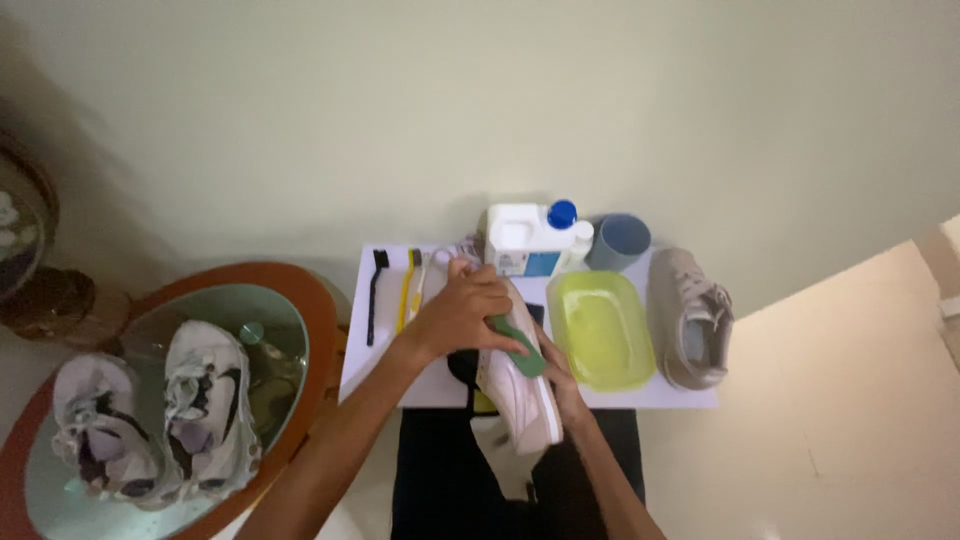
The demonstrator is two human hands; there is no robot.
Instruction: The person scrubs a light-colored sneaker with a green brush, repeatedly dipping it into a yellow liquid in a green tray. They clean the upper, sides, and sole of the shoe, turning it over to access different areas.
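- A pale pink low-top sneaker with a white sole (522, 385) is held over the near edge of the white board (690, 397), tipped on its side so that the sole faces right.
- The left hand (462, 312) is closed over the shoe's upper near the laces; a green sponge-like pad (518, 345) is pressed against the shoe under its fingers.
- The right hand (565, 392) is wrapped around the sole near the heel; how far its fingers are curled cannot be told.
- The shoe is judged light, with a soft upper that gives under pressure and a stiffer rubber sole; if wet it may be slippery, so the sole edge and heel are judged the firmest places for a hold.
- A yellow-green plastic tub (602, 328) is set just right of the shoe, with the matching pale sneaker (688, 318) at the board's right edge.
- A white bottle with a blue cap (530, 237) and a grey-blue cup (618, 241) are placed along the far edge.
- A black brush (375, 296) and a yellow brush (408, 290) are laid near the far left corner.
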